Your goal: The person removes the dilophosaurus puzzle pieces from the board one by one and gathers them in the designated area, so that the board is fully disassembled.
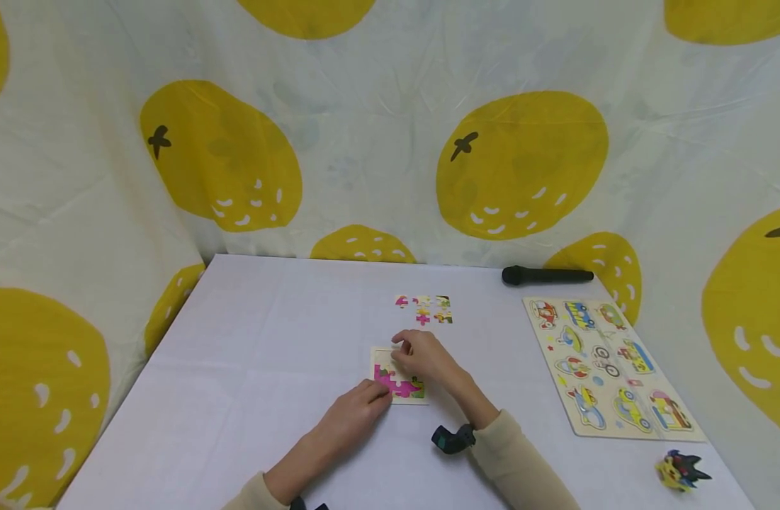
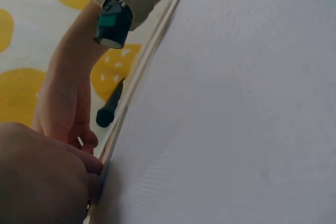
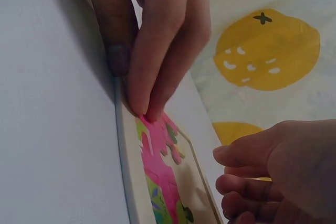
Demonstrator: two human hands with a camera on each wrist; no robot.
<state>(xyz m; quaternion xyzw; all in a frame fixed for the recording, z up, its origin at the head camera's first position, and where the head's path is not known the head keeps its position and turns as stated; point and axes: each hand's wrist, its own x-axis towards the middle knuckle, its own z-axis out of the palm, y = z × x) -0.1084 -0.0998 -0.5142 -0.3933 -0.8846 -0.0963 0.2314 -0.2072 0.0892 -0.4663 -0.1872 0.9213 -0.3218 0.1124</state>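
Note:
A small jigsaw board (image 1: 409, 404) with a pale wooden rim lies on the white table, partly filled with pink and green pieces (image 3: 165, 174). My left hand (image 1: 358, 409) holds its near left corner. Two fingertips (image 3: 152, 114) press on the pink pieces there, and the thumb is at the rim's outer edge. My right hand (image 1: 426, 355) hovers over the board's far right part, fingers loosely bent. Nothing shows between its thumb and fingers in the right wrist view. Beyond the board lie several loose jigsaw pieces (image 1: 423, 309).
To the right lies a large wooden peg puzzle (image 1: 581, 368) with vehicle pictures. A black microphone (image 1: 545, 276) rests at the far right edge. A small yellow and black figurine (image 1: 679, 470) stands near the right front. A fruit-print curtain (image 1: 364, 127) hangs behind the table.

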